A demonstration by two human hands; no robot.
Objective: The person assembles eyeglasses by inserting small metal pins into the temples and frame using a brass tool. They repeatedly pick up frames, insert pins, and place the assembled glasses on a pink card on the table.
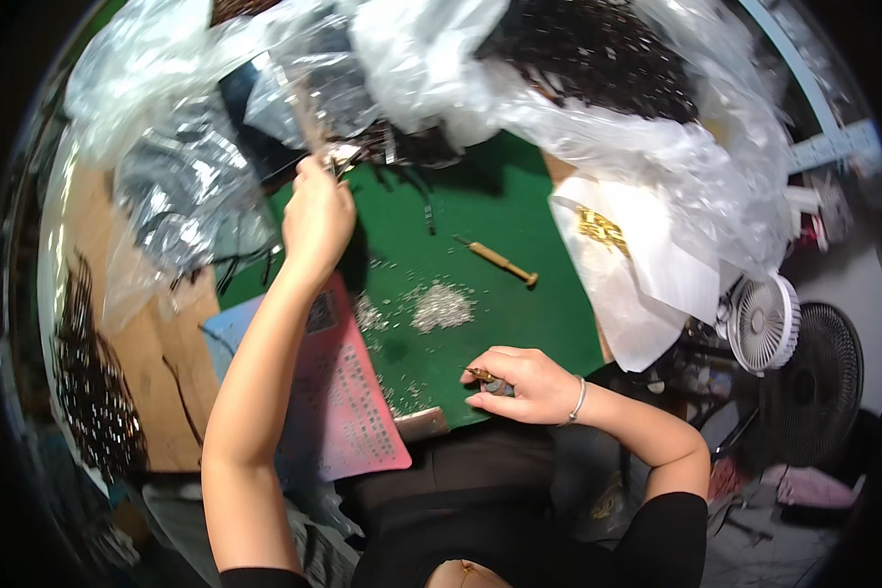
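My left hand [320,213] reaches to the far left of the green mat [519,186]. Its fingers are closed beside a bright, shiny bit among dark slender pieces [416,147]; what they hold is hidden by glare and blur. Close to the mat's near edge, my right hand [534,384] grips a small brass-tipped hand tool [482,374] with a grey part under the fingers. Between the hands lies a pile of tiny silvery metal parts [443,307], with more scattered around it. A screwdriver [503,263] with a tan handle rests farther back on the mat.
A pink and blue printed sheet [363,431] lies under my left forearm. Clear plastic bags [191,186] crowd the far side, one holding many dark strips [598,59]. Gold pieces [601,229] sit on white paper [622,294] at right, near a white fan [764,321].
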